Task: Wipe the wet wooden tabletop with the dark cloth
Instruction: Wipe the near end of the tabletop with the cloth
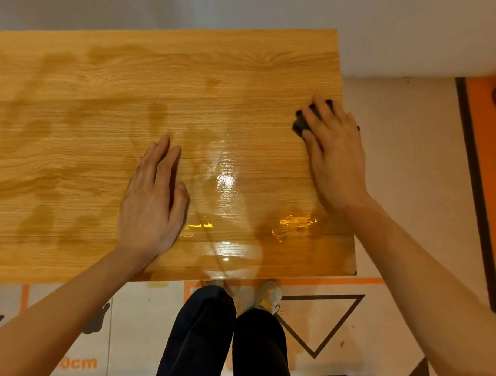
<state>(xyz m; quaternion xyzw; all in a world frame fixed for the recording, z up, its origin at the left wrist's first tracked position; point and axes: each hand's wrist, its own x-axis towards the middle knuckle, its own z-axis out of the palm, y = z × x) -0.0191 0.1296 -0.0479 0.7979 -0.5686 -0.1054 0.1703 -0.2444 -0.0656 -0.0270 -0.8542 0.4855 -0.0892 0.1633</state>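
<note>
Grip: our right hand [333,151] presses flat on the small dark crumpled cloth [301,122], fingers spread over it rather than curled round it; whether any finger hooks under the fabric we cannot tell.
Cloth position: it lies on the light-brown wood-grain tabletop [101,160], close to the right edge and about midway from front to back, mostly hidden beneath our fingers, with a dark corner showing on the left.
Left hand: our left hand [153,195] rests open and palm down near the table's middle, holding nothing, fingers pointing away from us.
Wet areas: a glossy pool [227,184] shines between our two hands and runs to the near edge; duller damp patches [46,119] spread across the left half.
Step in hand: we judge the wiping under way at the right edge, with much of the surface not yet dry.
Next move: we would draw the cloth leftward through the shiny pool under steady downward pressure, and lift the left hand clear of the path.
Arm pose: both forearms are bare and extended forward, the right reaching farther and angled inward from the right.
</note>
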